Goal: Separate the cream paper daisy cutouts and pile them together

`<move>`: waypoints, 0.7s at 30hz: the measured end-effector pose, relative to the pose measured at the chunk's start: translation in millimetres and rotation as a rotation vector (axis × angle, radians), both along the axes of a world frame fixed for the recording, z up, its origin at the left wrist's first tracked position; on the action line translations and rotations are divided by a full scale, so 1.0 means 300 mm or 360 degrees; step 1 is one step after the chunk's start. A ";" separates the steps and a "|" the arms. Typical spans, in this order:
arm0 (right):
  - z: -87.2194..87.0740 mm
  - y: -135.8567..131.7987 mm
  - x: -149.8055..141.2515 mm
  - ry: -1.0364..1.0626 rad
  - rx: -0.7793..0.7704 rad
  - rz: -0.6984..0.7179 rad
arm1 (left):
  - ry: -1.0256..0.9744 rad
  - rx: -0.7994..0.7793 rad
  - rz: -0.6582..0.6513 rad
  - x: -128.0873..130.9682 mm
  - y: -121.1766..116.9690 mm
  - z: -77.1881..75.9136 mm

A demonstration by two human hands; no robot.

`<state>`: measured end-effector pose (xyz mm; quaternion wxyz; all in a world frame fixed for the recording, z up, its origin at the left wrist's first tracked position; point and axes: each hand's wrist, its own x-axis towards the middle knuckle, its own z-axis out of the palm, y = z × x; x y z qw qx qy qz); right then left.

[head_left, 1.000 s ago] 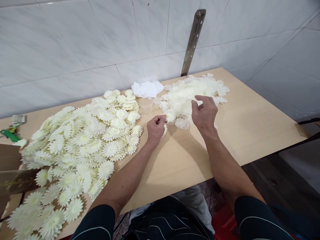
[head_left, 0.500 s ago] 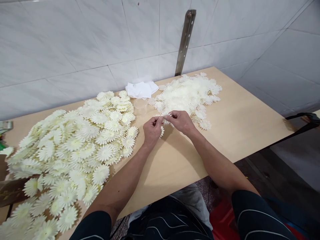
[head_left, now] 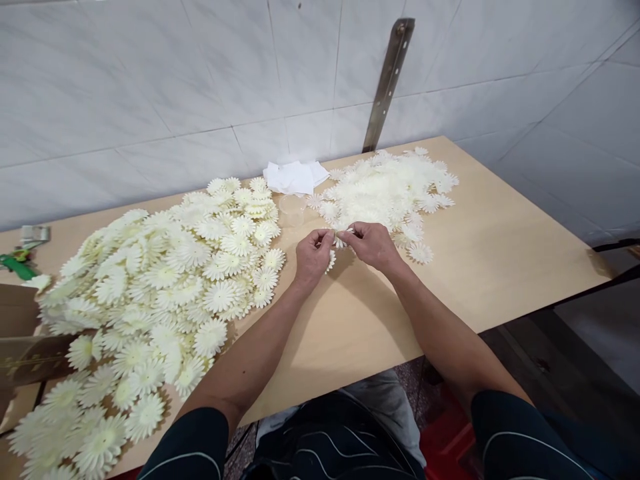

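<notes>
My left hand and my right hand meet above the table, thumbs and fingertips pinched close together. Between them is a small cream artificial flower head, partly covered by the fingers; its petals fan out at the fingertips. More cream petals show just below the left fingers, and I cannot tell whether they belong to a second held piece. Just beyond the hands lies a heap of thin, pale flower pieces. To the left spreads a larger pile of fuller cream flower heads.
A clear round plastic dish and some white paper sit between the piles. Green-handled tools and a cardboard box are at far left. A metal bracket is fixed to the tiled wall behind the wooden table.
The view has turned slightly left, so the table and piles appear further right and more of the green tool shows. Both hands keep their pinch, with the fingertips slightly shifted around the flower head.
</notes>
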<state>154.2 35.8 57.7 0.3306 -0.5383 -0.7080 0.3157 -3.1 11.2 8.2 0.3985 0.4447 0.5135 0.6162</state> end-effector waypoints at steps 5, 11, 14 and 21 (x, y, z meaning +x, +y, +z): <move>-0.005 -0.007 -0.010 -0.0062 0.0060 0.0035 | -0.0004 -0.0031 -0.0024 -0.006 0.004 0.002; -0.010 -0.014 -0.012 0.0184 -0.0023 -0.0008 | -0.0043 -0.0027 -0.0043 -0.010 0.009 0.002; -0.008 -0.010 -0.010 0.0200 -0.0047 -0.0007 | -0.0116 -0.0023 -0.0043 -0.015 0.011 0.005; 0.003 -0.002 -0.004 0.0192 -0.0175 0.0126 | -0.0187 -0.0049 -0.0240 -0.019 0.002 0.023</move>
